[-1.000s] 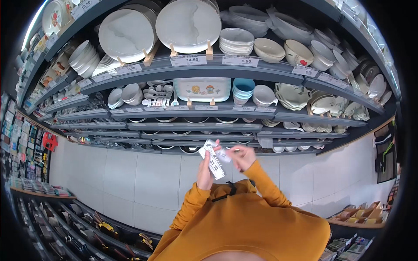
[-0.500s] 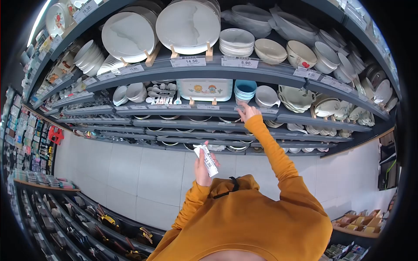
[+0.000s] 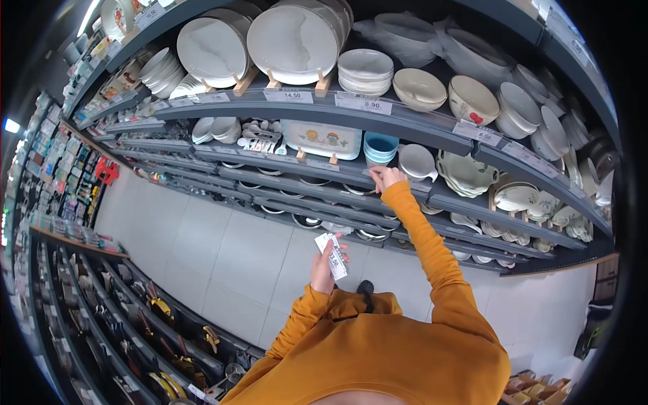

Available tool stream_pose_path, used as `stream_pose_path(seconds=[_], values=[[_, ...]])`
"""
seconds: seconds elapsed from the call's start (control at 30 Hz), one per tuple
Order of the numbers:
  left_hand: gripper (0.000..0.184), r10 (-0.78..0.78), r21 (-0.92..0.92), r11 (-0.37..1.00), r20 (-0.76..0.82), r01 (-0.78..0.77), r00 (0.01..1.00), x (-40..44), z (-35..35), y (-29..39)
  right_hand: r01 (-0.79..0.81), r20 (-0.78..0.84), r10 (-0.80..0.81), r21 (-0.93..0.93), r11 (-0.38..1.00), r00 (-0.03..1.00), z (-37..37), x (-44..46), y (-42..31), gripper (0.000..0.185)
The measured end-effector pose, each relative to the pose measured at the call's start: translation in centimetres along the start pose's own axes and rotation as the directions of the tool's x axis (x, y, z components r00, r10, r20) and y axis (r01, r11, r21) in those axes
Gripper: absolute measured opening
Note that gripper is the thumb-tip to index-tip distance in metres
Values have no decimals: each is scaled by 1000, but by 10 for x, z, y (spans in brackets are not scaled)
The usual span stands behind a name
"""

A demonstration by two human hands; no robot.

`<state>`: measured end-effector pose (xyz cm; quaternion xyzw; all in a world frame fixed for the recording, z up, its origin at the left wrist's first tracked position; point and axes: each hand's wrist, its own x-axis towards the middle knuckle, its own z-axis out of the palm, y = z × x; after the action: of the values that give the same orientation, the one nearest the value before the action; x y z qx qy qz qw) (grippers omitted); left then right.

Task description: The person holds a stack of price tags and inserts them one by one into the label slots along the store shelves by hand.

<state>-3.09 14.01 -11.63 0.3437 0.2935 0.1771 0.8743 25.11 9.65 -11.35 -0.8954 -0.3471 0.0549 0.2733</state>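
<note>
My left hand (image 3: pixel 324 270) is closed around several white price labels (image 3: pixel 335 260), fanned out in front of my body, the front one printed with a price ending in 3.50. My right hand (image 3: pixel 388 178) reaches to the front edge of the middle shelf (image 3: pixel 351 173), fingers curled together against its price strip. What the fingertips pinch there, if anything, is too small to tell. Just above that hand stand stacked blue bowls (image 3: pixel 380 150), with a white cup (image 3: pixel 417 162) to their right. A rectangular tray with cartoon figures (image 3: pixel 322 138) stands upright to their left.
The upper shelf carries large plates (image 3: pixel 291 46) on wooden stands, stacked white bowls (image 3: pixel 365 71) and a cherry-patterned bowl (image 3: pixel 472 100). Leaf-shaped dishes (image 3: pixel 466 172) sit further right. Behind me on the left is a slanted rack (image 3: pixel 121 317) of tools. Tiled floor (image 3: pixel 236 263) lies between.
The view has tilted and turned slightly. My right hand's fingers have drawn together at the shelf edge, where one pointed before. The labels in my left hand are now more fanned.
</note>
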Motion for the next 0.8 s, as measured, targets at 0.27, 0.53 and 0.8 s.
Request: stream_pose_path(seconds=[0.27, 0.53, 0.8], values=[[43, -20, -35, 999, -58, 18, 998, -28, 7, -23, 161, 26, -160, -24, 987, 987, 48, 25, -36, 32], [37, 148, -97, 983, -113, -159, 983, -34, -6, -14, 76, 18, -91, 411, 908, 996, 31, 27, -73, 25], [36, 155, 1, 988, -159, -157, 975, -7, -25, 1, -403, 511, -68, 747, 529, 857, 50, -142, -71, 22]])
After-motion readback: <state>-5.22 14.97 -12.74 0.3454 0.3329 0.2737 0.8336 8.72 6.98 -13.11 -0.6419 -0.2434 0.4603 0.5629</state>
